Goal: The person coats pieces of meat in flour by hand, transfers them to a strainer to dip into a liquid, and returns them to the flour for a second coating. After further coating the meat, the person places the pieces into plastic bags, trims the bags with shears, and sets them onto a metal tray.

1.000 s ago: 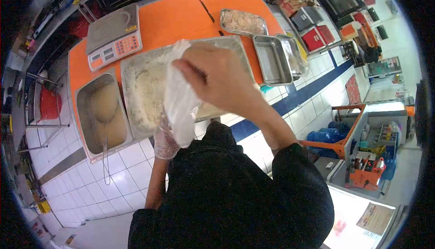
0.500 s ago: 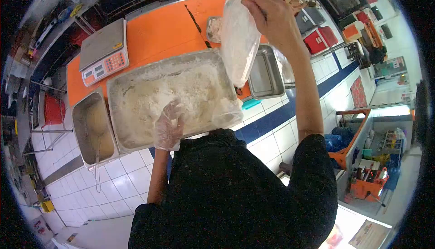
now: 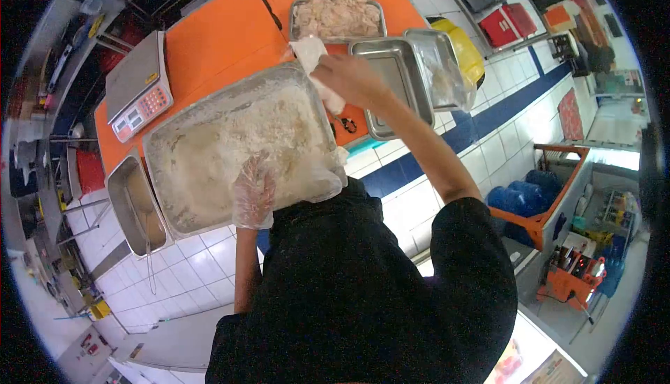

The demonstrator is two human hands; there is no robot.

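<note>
My left hand [image 3: 255, 190], in a clear plastic glove, is over the near side of a large metal tray [image 3: 155, 174] of pale flour [image 3: 269, 129]. Its fingers are partly apart, with nothing visible in them. A crumpled clear plastic bag [image 3: 317, 183] lies at the tray's near right corner. Bare and closed, my right hand [image 3: 349, 80] grips a white plastic bag [image 3: 310, 54], beside the tray's right edge. The bag hangs low, with white contents in its bottom; its far part reaches toward a metal pan of raw-looking meat [image 3: 338, 19].
At left stand a digital scale [image 3: 143, 91] and a deep metal pan [image 3: 124, 206] with cloudy liquid and a wire-handled tool [image 3: 149, 244]. Right of the tray are black-handled scissors [image 3: 347, 125], a metal pan [image 3: 391, 80] and a bag-lined container [image 3: 443, 70]. The tabletop [image 3: 223, 28] is orange.
My right hand has come down and left with the white bag, from raised high to near table level. The meat pan is now uncovered to view. My left hand stays over the tray.
</note>
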